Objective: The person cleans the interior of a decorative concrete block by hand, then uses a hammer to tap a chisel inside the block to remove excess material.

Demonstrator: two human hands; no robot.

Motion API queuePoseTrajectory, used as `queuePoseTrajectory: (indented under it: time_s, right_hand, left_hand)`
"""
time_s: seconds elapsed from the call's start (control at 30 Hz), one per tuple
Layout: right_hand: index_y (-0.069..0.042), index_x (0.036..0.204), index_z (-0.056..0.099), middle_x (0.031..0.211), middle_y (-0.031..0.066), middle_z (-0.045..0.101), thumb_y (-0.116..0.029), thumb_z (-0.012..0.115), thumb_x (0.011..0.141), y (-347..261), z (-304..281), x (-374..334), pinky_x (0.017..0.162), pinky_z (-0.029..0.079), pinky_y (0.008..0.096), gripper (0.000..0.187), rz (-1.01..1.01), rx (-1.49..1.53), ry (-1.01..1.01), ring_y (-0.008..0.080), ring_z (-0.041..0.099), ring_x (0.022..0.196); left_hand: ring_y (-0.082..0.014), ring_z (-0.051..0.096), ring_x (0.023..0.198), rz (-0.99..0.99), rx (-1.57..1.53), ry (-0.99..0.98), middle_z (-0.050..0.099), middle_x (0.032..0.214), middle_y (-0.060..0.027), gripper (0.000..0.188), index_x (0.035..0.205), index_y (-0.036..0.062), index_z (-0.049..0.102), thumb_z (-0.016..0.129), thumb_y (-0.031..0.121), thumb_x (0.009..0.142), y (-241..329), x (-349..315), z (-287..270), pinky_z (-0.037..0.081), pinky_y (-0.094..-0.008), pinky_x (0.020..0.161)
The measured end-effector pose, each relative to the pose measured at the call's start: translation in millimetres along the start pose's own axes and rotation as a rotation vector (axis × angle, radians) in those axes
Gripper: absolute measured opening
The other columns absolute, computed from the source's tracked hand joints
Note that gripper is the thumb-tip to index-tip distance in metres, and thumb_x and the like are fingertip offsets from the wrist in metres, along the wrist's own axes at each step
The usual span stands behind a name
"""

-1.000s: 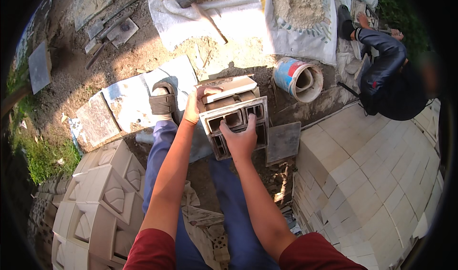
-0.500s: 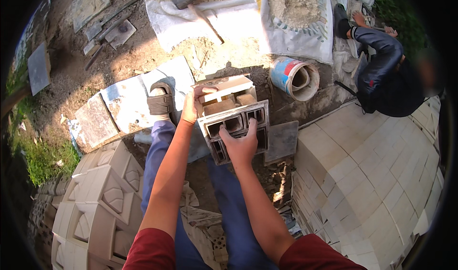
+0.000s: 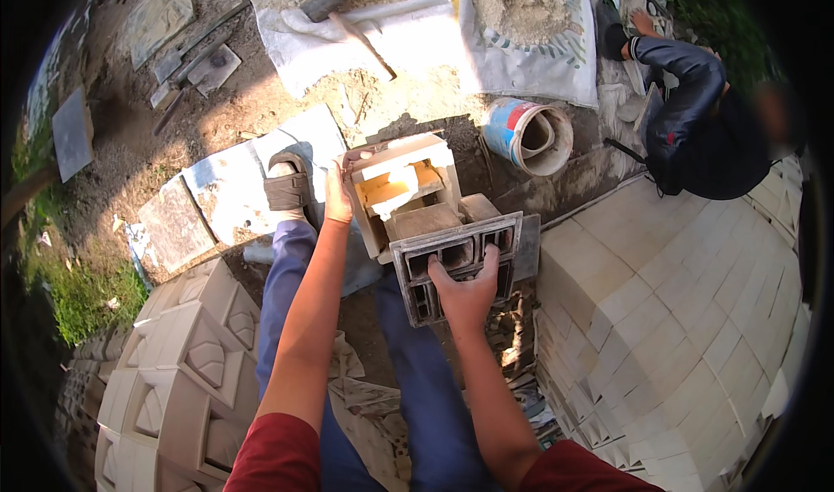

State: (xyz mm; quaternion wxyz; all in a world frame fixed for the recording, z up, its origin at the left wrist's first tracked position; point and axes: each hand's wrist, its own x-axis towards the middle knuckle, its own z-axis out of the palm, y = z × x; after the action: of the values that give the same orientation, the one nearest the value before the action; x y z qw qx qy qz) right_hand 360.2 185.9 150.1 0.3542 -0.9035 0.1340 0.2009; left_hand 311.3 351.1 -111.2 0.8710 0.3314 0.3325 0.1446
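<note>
My left hand (image 3: 340, 193) is closed on the left side of a hollow cream cast block (image 3: 405, 153), with its fingers over the upper edge. Sunlight falls into the block's opening. My right hand (image 3: 470, 295) grips a grey mould core (image 3: 452, 235), thumb and fingers hooked into the openings of its ribbed back plate. The core's blocky projections point toward the block and stand partly out of it. Both pieces are held above the ground in front of my legs, the core nearer and to the right. The fingertips inside the core's openings are hidden.
Cream blocks (image 3: 178, 362) are stacked at lower left, and a large pale stack (image 3: 660, 292) stands at right. A bucket (image 3: 546, 142) lies beyond the core. A mallet (image 3: 360, 40) rests on white sacking. At upper right another person (image 3: 695, 118) sits.
The mould core has moved right and toward me with my right hand, away from the cream block. A gap has opened between them, showing the block's hollow. The view has shifted slightly.
</note>
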Motion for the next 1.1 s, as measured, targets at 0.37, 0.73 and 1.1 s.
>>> queuePoseTrajectory:
  time_s: [0.37, 0.73, 1.1]
  right_hand:
    - [0.002, 0.116, 0.053, 0.097, 0.0132, 0.071, -0.020, 0.088, 0.070, 36, -38, -3, 0.082, 0.053, 0.0352, 0.062, 0.000, 0.022, 0.045, 0.0192, 0.066, 0.086]
    - [0.002, 0.117, 0.052, 0.099, 0.0132, 0.070, -0.019, 0.087, 0.070, 67, -57, -3, 0.083, 0.053, 0.0343, 0.062, 0.005, 0.062, 0.023, 0.0192, 0.066, 0.089]
    - [0.001, 0.112, 0.054, 0.097, 0.0125, 0.070, -0.019, 0.086, 0.072, 59, -71, -8, 0.082, 0.053, 0.0349, 0.056, -0.025, -0.002, 0.066, 0.0193, 0.067, 0.087]
  left_hand:
    - [-0.0269, 0.032, 0.149, 0.126, 0.118, 0.139, 0.041, 0.158, -0.0134, 0.080, 0.150, 0.0055, 0.043, 0.020, 0.067, 0.105, -3, -8, 10, 0.019, -0.0436, 0.125]
    - [-0.0252, 0.013, 0.157, 0.110, 0.073, 0.127, 0.015, 0.171, -0.0091, 0.085, 0.163, 0.0104, 0.020, 0.023, 0.070, 0.103, -1, -50, 23, 0.010, -0.0423, 0.127]
    - [-0.0279, 0.023, 0.154, 0.055, -0.036, 0.163, 0.023, 0.169, -0.0116, 0.090, 0.163, 0.0089, 0.021, 0.031, 0.073, 0.100, -16, -82, 23, 0.017, -0.0423, 0.125]
